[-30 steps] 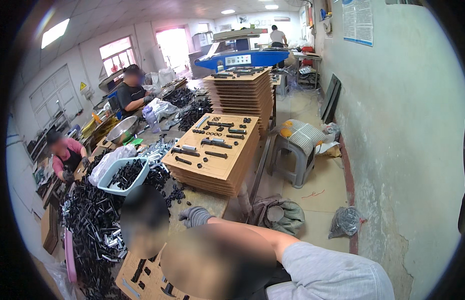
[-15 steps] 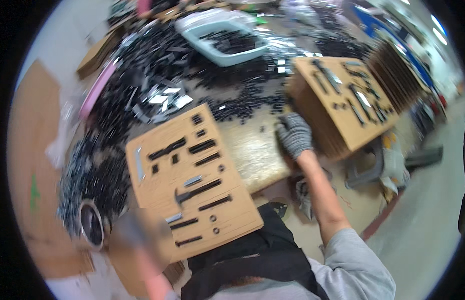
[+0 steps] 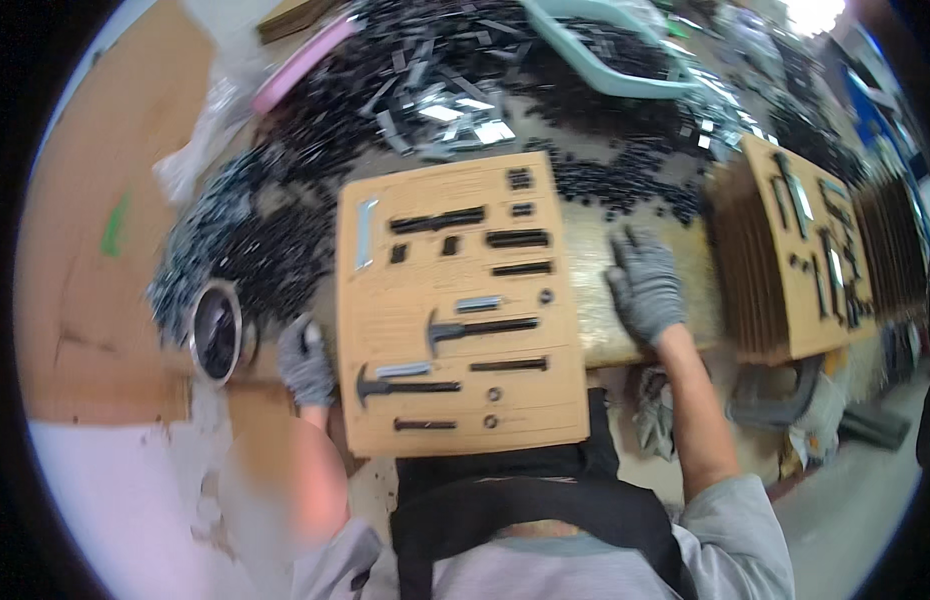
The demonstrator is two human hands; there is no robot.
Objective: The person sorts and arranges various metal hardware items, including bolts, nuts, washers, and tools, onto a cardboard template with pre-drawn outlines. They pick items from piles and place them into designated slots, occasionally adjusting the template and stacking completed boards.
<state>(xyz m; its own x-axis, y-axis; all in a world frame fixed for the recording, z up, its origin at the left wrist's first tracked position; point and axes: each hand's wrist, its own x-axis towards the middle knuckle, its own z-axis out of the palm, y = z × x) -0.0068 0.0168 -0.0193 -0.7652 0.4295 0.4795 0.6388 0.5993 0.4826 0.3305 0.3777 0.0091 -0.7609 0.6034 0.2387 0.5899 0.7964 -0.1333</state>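
A cardboard sheet (image 3: 405, 300) lies in front of me at the table's near edge. Black bolts (image 3: 510, 364), T-shaped black parts (image 3: 485, 327), small rings and silvery pieces are laid out on it in rows. My left hand (image 3: 307, 365), in a grey knit glove, is beside the sheet's left edge. Its fingers look curled, with a dark patch between them that is too blurred to name. My right hand (image 3: 647, 290), gloved the same way, rests flat on the table to the right of the sheet, fingers apart and holding nothing.
Loose black parts (image 3: 625, 175) heap across the table's back and left. A metal bowl (image 3: 217, 335) of dark parts sits at the left edge. A pale blue tray (image 3: 625, 88) stands at the back. At the right is a cardboard stack (image 3: 750, 270) with similar parts on top.
The view has turned left, so the cardboard sheet now appears straighter and more central. My left hand has moved up beside its edge. The right hand remains on the table, fingers more spread.
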